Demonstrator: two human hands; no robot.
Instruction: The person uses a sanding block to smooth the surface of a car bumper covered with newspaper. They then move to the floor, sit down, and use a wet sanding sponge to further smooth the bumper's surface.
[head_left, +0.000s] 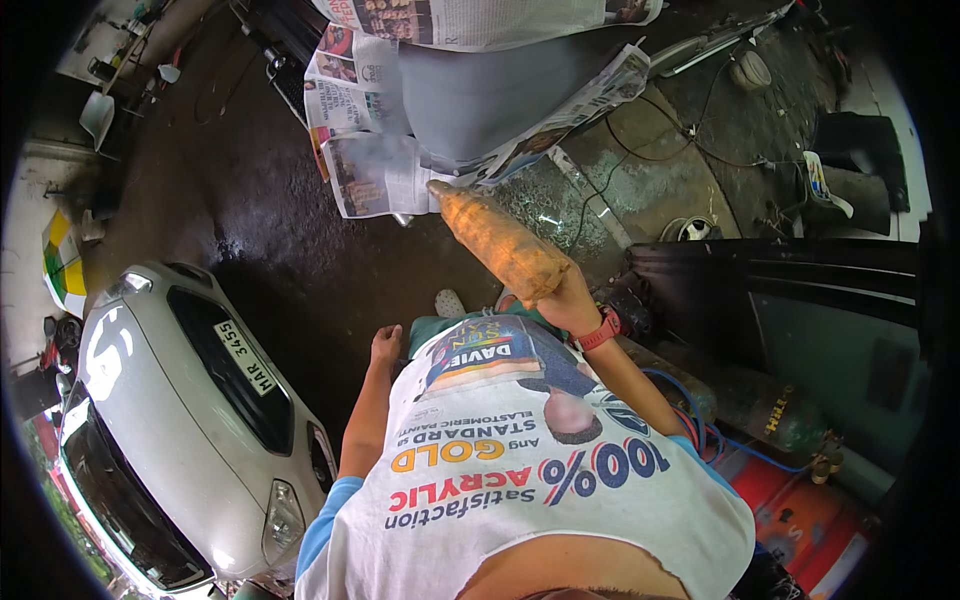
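Note:
My right hand (pixel 570 303), with a red band at the wrist, grips the wide end of a stained orange bottle (pixel 500 240). The bottle tilts away from me, and its tapered end comes close to the newspaper below a smooth grey panel (pixel 490 95). Newspaper sheets (pixel 350 95) surround the panel on several sides. A hazy grey patch shows on the lower left sheet. Down at my left side hangs my left hand (pixel 388 345), its fingers curled in beside my green shorts (pixel 432 328), with nothing visible in it.
A silver car (pixel 190 400) stands close on my left. To the right are a dark panel with a window (pixel 840 340), a green gas cylinder (pixel 780 415), a blue hose (pixel 740 445) and a red tank (pixel 800 510). Cables (pixel 690 135) run over the floor beyond.

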